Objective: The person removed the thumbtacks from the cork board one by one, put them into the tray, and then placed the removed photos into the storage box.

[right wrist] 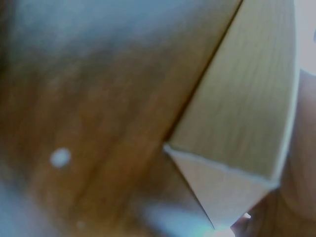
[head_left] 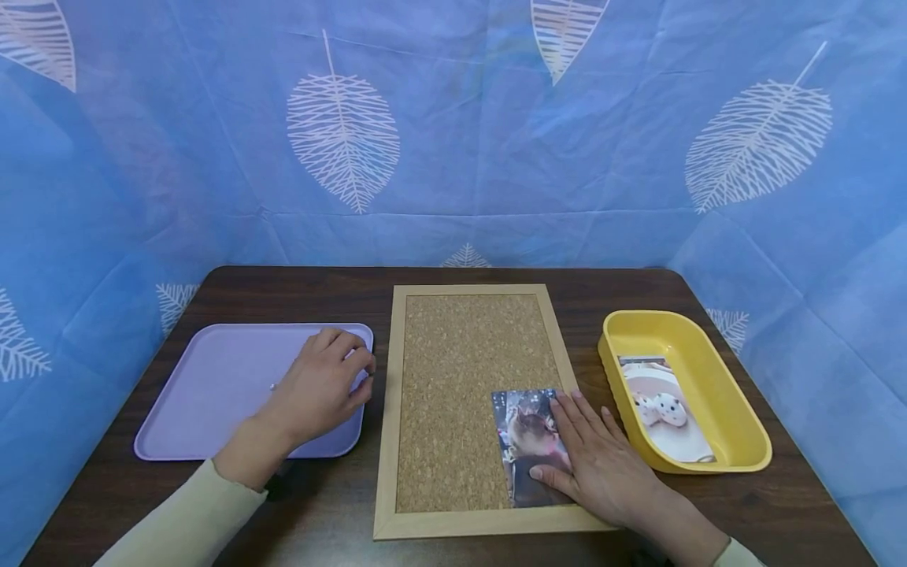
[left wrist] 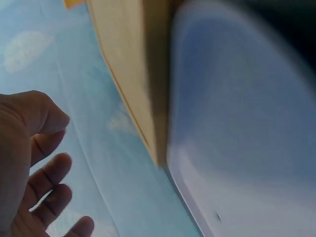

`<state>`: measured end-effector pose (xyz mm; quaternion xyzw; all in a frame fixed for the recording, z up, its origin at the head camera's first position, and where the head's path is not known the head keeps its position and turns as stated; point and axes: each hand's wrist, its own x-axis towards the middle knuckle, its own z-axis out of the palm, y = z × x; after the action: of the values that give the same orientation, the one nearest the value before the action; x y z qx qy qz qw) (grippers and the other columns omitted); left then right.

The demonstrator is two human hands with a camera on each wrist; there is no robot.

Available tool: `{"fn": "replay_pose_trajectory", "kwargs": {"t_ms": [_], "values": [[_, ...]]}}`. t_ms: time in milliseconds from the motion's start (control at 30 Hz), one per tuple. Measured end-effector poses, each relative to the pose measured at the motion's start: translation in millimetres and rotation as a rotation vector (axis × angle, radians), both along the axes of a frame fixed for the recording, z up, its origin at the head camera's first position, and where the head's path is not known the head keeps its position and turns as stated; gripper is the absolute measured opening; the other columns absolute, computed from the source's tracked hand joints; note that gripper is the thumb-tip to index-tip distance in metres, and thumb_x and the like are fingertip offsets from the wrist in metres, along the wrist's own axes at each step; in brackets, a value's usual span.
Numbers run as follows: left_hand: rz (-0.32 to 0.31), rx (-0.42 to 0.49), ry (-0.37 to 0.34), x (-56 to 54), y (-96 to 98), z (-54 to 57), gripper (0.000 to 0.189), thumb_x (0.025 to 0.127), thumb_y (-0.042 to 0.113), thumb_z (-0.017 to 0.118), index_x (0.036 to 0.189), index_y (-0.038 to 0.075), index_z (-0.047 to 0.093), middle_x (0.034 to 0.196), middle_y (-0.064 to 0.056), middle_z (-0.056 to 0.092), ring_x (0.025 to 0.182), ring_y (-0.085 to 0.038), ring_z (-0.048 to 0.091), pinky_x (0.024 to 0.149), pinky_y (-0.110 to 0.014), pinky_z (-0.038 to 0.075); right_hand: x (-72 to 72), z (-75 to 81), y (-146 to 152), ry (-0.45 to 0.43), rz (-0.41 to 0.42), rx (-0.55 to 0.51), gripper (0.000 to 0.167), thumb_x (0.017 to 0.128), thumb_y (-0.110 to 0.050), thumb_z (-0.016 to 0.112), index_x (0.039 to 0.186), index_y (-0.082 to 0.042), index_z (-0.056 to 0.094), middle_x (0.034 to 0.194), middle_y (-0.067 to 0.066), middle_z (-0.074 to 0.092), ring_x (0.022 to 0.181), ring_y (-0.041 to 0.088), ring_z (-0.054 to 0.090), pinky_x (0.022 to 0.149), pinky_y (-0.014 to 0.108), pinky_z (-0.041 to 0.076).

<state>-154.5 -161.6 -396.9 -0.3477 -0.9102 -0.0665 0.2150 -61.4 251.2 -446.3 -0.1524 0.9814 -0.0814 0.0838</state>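
Observation:
A cork board (head_left: 471, 370) in a light wooden frame lies on the table. On its lower right part is a photo card (head_left: 531, 441) of a cat-like animal. My right hand (head_left: 602, 465) rests flat on the card's right side and the frame edge, fingers straight. Above the right side of a lilac tray (head_left: 212, 354), my left hand (head_left: 322, 386) hovers with bent fingers. Its thumb and forefinger (left wrist: 49, 121) come together at the tips; whether something small sits between them cannot be seen. A tiny shiny thing (head_left: 272, 387) lies on the tray.
To the right of the board stands a yellow bin (head_left: 737, 425) with a photo card (head_left: 666, 417) of white round figures in it. The dark wooden table (head_left: 326, 520) backs onto a blue leaf-print cloth (head_left: 496, 157).

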Motion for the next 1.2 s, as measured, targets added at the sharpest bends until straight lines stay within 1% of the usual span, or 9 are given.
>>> {"fn": "replay_pose_trajectory", "kwargs": {"t_ms": [233, 433, 533, 667, 800, 867, 933, 1033, 1200], "values": [[-0.081, 0.011, -0.079, 16.7, 51.5, 0.9, 0.012, 0.093, 0.023, 0.080, 0.103, 0.018, 0.074, 0.114, -0.003, 0.068, 0.109, -0.026, 0.058, 0.095, -0.048, 0.051, 0.1, 1.2, 2.7, 0.010, -0.006, -0.011, 0.107, 0.097, -0.083, 0.041, 0.167, -0.004, 0.027, 0.176, 0.016, 0.019, 0.163, 0.041, 0.014, 0.125, 0.070, 0.016], [-0.144, -0.043, -0.094, 24.1, 92.0, -7.0, 0.024, 0.094, 0.032, 0.080, 0.113, 0.018, 0.076, 0.117, -0.001, 0.068, 0.115, -0.024, 0.060, 0.103, -0.047, 0.053, 0.3, 2.0, 4.4, 0.026, 0.005, 0.007, 0.105, 0.097, -0.083, 0.041, 0.166, -0.004, 0.030, 0.175, 0.017, 0.021, 0.162, 0.042, 0.017, 0.124, 0.072, 0.018], [-0.152, -0.089, -0.134, 26.5, 108.4, -12.3, 0.032, 0.097, 0.041, 0.076, 0.119, 0.017, 0.074, 0.123, -0.002, 0.067, 0.122, -0.023, 0.060, 0.108, -0.048, 0.051, -0.2, 1.8, 3.7, 0.022, 0.006, 0.010, 0.107, 0.096, -0.085, 0.038, 0.166, -0.005, 0.031, 0.175, 0.018, 0.022, 0.162, 0.043, 0.018, 0.122, 0.074, 0.019], [-0.139, -0.150, -0.219, 29.0, 126.0, -17.6, 0.050, 0.100, 0.054, 0.069, 0.133, 0.016, 0.068, 0.133, -0.002, 0.064, 0.134, -0.023, 0.056, 0.116, -0.049, 0.045, -0.6, 1.7, 2.7, 0.022, 0.004, 0.012, 0.109, 0.094, -0.087, 0.036, 0.166, -0.005, 0.032, 0.175, 0.018, 0.023, 0.161, 0.043, 0.019, 0.122, 0.074, 0.019], [-0.107, -0.222, -0.301, 33.4, 139.5, -21.7, 0.073, 0.100, 0.066, 0.059, 0.149, 0.012, 0.057, 0.147, -0.006, 0.058, 0.147, -0.026, 0.048, 0.121, -0.052, 0.040, -1.0, 1.3, 2.0, 0.032, 0.004, 0.002, 0.106, 0.096, -0.084, 0.040, 0.165, -0.004, 0.033, 0.174, 0.019, 0.023, 0.161, 0.042, 0.020, 0.122, 0.074, 0.021], [-0.086, -0.268, -0.357, 36.8, 145.0, -23.2, 0.085, 0.100, 0.072, 0.053, 0.157, 0.008, 0.048, 0.158, -0.009, 0.051, 0.153, -0.028, 0.040, 0.123, -0.054, 0.038, -0.9, 1.1, 1.4, 0.036, 0.006, -0.006, 0.105, 0.097, -0.082, 0.042, 0.165, -0.003, 0.033, 0.174, 0.019, 0.023, 0.161, 0.042, 0.020, 0.122, 0.073, 0.022], [-0.066, -0.304, -0.438, 40.1, 150.0, -25.5, 0.096, 0.098, 0.076, 0.047, 0.163, 0.006, 0.038, 0.167, -0.013, 0.039, 0.160, -0.031, 0.030, 0.124, -0.057, 0.034, -0.4, 0.9, 0.8, 0.039, 0.007, -0.009, 0.104, 0.097, -0.081, 0.044, 0.165, -0.003, 0.033, 0.174, 0.019, 0.023, 0.161, 0.042, 0.021, 0.121, 0.073, 0.024], [-0.034, -0.330, -0.533, 43.9, 157.1, -27.7, 0.106, 0.096, 0.082, 0.040, 0.168, 0.006, 0.024, 0.175, -0.017, 0.022, 0.164, -0.034, 0.016, 0.126, -0.060, 0.028, 0.6, 0.9, 0.5, 0.048, 0.013, -0.016, 0.103, 0.098, -0.080, 0.044, 0.165, -0.002, 0.032, 0.174, 0.020, 0.024, 0.161, 0.043, 0.022, 0.121, 0.072, 0.026], [-0.014, -0.341, -0.574, 46.0, 166.7, -31.2, 0.116, 0.092, 0.087, 0.039, 0.169, 0.004, 0.016, 0.176, -0.018, 0.012, 0.164, -0.035, 0.007, 0.126, -0.065, 0.023, 2.7, 1.5, 1.4, 0.071, 0.022, -0.025, 0.101, 0.099, -0.078, 0.045, 0.164, -0.001, 0.034, 0.173, 0.020, 0.026, 0.160, 0.044, 0.024, 0.118, 0.073, 0.030]]}}
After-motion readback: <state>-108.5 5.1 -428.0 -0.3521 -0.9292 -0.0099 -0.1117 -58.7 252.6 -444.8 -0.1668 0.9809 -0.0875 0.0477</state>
